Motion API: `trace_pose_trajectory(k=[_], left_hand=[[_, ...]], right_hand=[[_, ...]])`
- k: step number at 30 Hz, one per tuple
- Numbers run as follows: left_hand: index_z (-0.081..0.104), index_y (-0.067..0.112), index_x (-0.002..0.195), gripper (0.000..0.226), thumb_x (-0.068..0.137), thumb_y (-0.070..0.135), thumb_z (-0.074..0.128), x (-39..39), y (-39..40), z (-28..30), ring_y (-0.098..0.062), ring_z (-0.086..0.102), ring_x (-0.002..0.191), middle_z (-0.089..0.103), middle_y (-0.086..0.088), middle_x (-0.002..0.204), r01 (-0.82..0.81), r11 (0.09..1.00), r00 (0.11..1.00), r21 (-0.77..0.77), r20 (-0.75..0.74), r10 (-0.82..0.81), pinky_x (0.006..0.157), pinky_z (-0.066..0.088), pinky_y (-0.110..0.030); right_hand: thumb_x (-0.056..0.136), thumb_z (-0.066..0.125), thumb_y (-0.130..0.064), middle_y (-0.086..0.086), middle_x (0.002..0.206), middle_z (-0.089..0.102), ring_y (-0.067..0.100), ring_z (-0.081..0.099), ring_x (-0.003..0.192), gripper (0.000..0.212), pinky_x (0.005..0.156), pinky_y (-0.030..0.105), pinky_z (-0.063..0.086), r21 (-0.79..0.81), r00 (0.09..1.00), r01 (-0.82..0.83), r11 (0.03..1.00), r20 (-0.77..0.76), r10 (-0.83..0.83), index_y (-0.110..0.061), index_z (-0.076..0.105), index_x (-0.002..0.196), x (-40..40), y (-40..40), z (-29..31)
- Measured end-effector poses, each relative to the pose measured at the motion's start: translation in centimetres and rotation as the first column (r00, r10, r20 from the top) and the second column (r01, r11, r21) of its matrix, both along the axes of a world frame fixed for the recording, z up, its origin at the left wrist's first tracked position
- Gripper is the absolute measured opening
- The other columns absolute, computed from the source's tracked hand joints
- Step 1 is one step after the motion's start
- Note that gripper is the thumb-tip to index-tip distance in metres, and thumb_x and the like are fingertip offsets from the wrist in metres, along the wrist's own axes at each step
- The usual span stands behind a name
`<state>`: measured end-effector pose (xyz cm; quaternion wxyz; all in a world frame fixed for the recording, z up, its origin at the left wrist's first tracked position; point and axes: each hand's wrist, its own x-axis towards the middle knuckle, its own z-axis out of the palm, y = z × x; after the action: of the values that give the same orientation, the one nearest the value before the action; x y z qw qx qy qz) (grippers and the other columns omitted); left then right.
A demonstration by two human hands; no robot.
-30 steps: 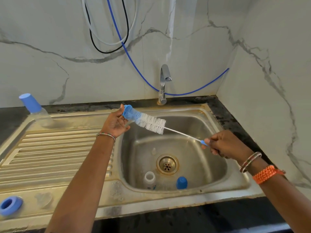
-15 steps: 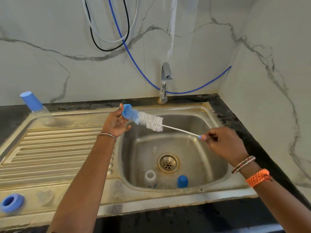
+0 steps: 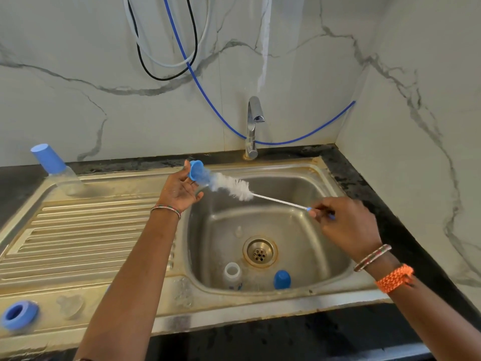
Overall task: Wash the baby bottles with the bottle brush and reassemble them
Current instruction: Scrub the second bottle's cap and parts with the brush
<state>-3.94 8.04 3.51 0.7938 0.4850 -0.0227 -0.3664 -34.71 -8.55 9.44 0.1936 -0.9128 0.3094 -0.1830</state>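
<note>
Bottle brush (image 3: 231, 187) out over the sink basin (image 3: 325, 246), white bristles pushed into a blue bottle cap (image 3: 197, 172) at the basin's back-left corner. Left hand (image 3: 179, 191) has that cap pinched between thumb and fingertips, palm up. Right hand (image 3: 343, 225) grips the brush's blue handle end, fingers curled tight, above the basin's right side. Down inside the basin, near the front wall, an uncapped clear baby bottle (image 3: 232, 275) sits beside another blue cap (image 3: 282, 279). Left of the basin, a capped bottle (image 3: 56, 166) stands at the drainboard's back, and a blue screw ring (image 3: 19, 315) lies at its front.
</note>
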Motion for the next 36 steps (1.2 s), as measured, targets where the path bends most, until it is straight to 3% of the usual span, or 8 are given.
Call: trace_pose_trajectory(k=[4, 7, 10, 14, 18, 25, 32, 36], left_hand=[[0.058, 0.025, 0.096, 0.015, 0.091, 0.039, 0.055, -0.2, -0.5, 0.2, -0.011, 0.061, 0.092, 0.071, 0.008, 0.082, 0.005, 1.0, 1.0, 0.001, -0.016, -0.005, 0.087, 0.032, -0.04], [0.059, 0.021, 0.099, 0.021, 0.09, 0.04, 0.056, -0.3, -0.5, 0.1, -0.015, 0.063, 0.093, 0.07, 0.002, 0.09, 0.022, 1.0, 1.0, -0.01, 0.007, -0.022, 0.084, 0.037, -0.038], [0.059, 0.017, 0.1, 0.031, 0.081, 0.041, 0.062, -0.4, -0.5, 0.2, -0.019, 0.063, 0.092, 0.067, -0.002, 0.097, 0.045, 0.999, 0.999, -0.022, 0.018, -0.044, 0.079, 0.04, -0.036], [0.059, 0.017, 0.103, 0.028, 0.086, 0.038, 0.06, -0.2, -0.4, 0.0, -0.02, 0.063, 0.095, 0.069, -0.003, 0.097, 0.021, 0.999, 1.0, -0.039, 0.009, -0.02, 0.083, 0.041, -0.037], [0.06, 0.022, 0.094, 0.016, 0.093, 0.037, 0.054, -0.5, -0.9, 0.0, -0.014, 0.06, 0.093, 0.071, 0.004, 0.083, 0.015, 1.0, 1.0, -0.019, 0.0, -0.015, 0.079, 0.036, -0.036], [0.058, 0.016, 0.107, 0.035, 0.085, 0.042, 0.059, -0.5, -0.8, -0.5, -0.024, 0.06, 0.102, 0.063, -0.005, 0.108, 0.043, 0.997, 0.999, -0.071, -0.004, -0.043, 0.083, 0.043, -0.037], [0.06, 0.021, 0.102, 0.024, 0.09, 0.041, 0.054, -0.6, -0.8, -0.3, -0.018, 0.061, 0.098, 0.068, 0.0, 0.097, 0.033, 0.998, 0.999, -0.061, 0.011, -0.033, 0.078, 0.039, -0.035], [0.059, 0.016, 0.104, 0.03, 0.089, 0.042, 0.055, -0.6, -0.6, -0.2, -0.021, 0.062, 0.098, 0.068, -0.004, 0.101, 0.028, 0.993, 1.0, -0.113, -0.009, -0.029, 0.077, 0.046, -0.034]], right_hand=[[0.076, 0.073, -0.008, -0.005, 0.071, 0.065, 0.015, 0.055, 0.062, 0.014, 0.054, 0.024, 0.039, -0.282, 0.973, 0.055, 0.958, 0.231, 0.012, -0.02, 0.068, 0.077, 0.0, -0.2, -0.6], [0.087, 0.064, -0.02, -0.006, 0.055, 0.059, 0.01, 0.053, 0.049, 0.018, 0.049, 0.027, 0.047, 0.272, 1.0, -0.001, 0.962, -0.004, 0.002, -0.015, 0.066, 0.07, 0.5, -0.5, 0.1], [0.1, 0.041, -0.024, -0.005, 0.04, 0.042, 0.006, 0.032, 0.03, 0.039, 0.035, 0.017, 0.027, 0.774, 0.976, 0.063, 0.63, -0.18, 0.123, -0.008, 0.061, 0.071, 0.4, -0.2, 1.0], [0.092, 0.059, -0.024, -0.004, 0.058, 0.061, 0.013, 0.058, 0.054, 0.024, 0.054, 0.026, 0.046, 0.044, 0.994, -0.079, 0.996, -0.068, 0.082, -0.021, 0.067, 0.07, -0.5, 0.0, 0.1], [0.071, 0.074, 0.0, 0.002, 0.071, 0.066, 0.026, 0.061, 0.067, 0.015, 0.062, 0.037, 0.049, -0.445, 0.97, 0.028, 0.895, 0.228, 0.083, -0.013, 0.071, 0.078, -0.5, -0.1, -0.2], [0.099, 0.046, -0.026, -0.007, 0.041, 0.047, 0.008, 0.038, 0.036, 0.038, 0.043, 0.021, 0.034, 0.64, 0.974, -0.009, 0.768, -0.168, 0.152, -0.014, 0.067, 0.07, 0.0, -1.0, 1.4], [0.071, 0.074, 0.001, 0.003, 0.069, 0.068, 0.028, 0.062, 0.066, 0.016, 0.065, 0.033, 0.046, -0.417, 0.98, 0.065, 0.906, 0.197, 0.021, -0.014, 0.072, 0.076, -0.3, 0.1, 0.3], [0.093, 0.057, -0.019, -0.006, 0.048, 0.056, 0.007, 0.046, 0.041, 0.025, 0.047, 0.025, 0.044, 0.485, 0.993, -0.037, 0.874, -0.083, 0.088, -0.014, 0.069, 0.071, 0.2, -0.3, 1.8]])
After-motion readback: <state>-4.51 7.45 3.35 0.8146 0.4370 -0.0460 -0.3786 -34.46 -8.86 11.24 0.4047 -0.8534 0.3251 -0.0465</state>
